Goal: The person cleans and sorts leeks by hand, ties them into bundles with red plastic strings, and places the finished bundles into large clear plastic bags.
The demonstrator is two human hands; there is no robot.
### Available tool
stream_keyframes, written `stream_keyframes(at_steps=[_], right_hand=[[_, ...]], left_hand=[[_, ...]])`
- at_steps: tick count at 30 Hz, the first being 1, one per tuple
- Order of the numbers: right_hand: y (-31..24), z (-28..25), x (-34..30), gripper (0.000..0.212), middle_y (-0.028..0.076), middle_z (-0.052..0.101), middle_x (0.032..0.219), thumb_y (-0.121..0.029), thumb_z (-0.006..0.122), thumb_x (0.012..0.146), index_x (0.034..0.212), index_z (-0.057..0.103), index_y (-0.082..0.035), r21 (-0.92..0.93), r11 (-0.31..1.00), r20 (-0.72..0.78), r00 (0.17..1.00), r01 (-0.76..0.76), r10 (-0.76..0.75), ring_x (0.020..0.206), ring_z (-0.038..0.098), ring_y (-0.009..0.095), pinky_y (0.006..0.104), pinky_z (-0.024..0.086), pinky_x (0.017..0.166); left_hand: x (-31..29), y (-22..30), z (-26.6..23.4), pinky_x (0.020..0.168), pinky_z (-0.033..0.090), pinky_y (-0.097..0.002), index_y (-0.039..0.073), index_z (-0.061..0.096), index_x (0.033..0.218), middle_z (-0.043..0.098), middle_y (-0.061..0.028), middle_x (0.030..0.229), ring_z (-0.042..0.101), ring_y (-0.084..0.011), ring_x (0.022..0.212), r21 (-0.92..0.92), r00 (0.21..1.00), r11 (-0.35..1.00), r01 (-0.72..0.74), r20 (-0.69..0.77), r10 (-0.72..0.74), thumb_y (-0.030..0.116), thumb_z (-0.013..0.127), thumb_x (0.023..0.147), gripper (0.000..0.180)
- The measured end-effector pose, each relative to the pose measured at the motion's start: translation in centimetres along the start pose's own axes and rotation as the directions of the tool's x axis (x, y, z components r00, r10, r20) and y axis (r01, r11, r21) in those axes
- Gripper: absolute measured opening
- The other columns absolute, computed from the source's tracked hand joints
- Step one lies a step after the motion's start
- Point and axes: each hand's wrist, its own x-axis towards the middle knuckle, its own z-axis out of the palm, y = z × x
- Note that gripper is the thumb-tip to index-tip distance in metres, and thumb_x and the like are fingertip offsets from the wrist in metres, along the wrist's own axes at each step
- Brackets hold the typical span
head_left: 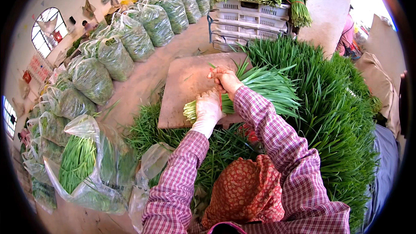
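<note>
A bunch of garlic chives [271,87] lies across a brown board [178,84], its pale cut stems toward the left and its green leaves fanning out to the right. My left hand [209,107] is closed round the bunch close to the stem ends. Just above it my right hand [226,80] is closed, fingers pinched together near the left hand's fingertips. Between the hands a thin red tie [220,100] shows against the bunch, running up toward the pinched right fingers. The fingers cover most of the tie.
Loose chives [320,117] are heaped high on the right. Stacked plastic crates [247,19] at the back carry tied bunches. Filled clear bags [115,56] line the left; an open bag [78,160] stands nearer. A pillar [325,13] rises behind the heap.
</note>
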Motion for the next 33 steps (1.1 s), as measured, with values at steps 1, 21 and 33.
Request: stream_keyframes(at_steps=[1, 21, 33], right_hand=[[0.1, 0.2, -0.5, 0.012, -0.007, 0.039, 0.057, -0.011, 0.046, 0.09, 0.088, 0.058, -0.009, -0.011, 1.0, -0.002, 1.0, 0.002, -0.002, 0.043, 0.029, 0.005, 0.0213, 0.021, 0.038], [1.3, 1.1, -8.2, 0.015, -0.009, 0.031, 0.053, -0.014, 0.047, 0.091, 0.082, 0.057, -0.009, 0.171, 0.985, -0.069, 0.997, -0.016, 0.028, 0.039, 0.02, 0.004, 0.023, 0.013, 0.036], [3.5, 0.4, -11.3, 0.012, -0.01, 0.028, 0.053, -0.017, 0.05, 0.09, 0.083, 0.056, -0.009, 0.263, 0.965, -0.062, 0.998, 0.0, 0.017, 0.04, 0.019, 0.004, 0.0227, 0.014, 0.037]], left_hand=[[-0.3, -0.1, 0.1, 0.092, 0.042, -0.0358, 0.004, 0.048, 0.117, 0.056, -0.0091, 0.111, 0.054, -0.0242, 0.108, 0.009, 1.0, 1.0, 0.003, 0.011, -0.004, 0.052, 0.079, 0.056, 0.083], [0.9, -0.7, 1.8, 0.089, 0.043, -0.0362, 0.011, 0.053, 0.112, 0.059, -0.0054, 0.109, 0.058, -0.0211, 0.103, -0.045, 0.997, 0.998, -0.048, -0.056, 0.046, 0.049, 0.076, 0.062, 0.067], [1.2, -0.8, 1.6, 0.082, 0.049, -0.0369, 0.009, 0.057, 0.1, 0.064, -0.0103, 0.097, 0.063, -0.0247, 0.094, -0.213, 0.993, 0.975, -0.066, -0.109, 0.043, 0.04, 0.079, 0.057, 0.057]])
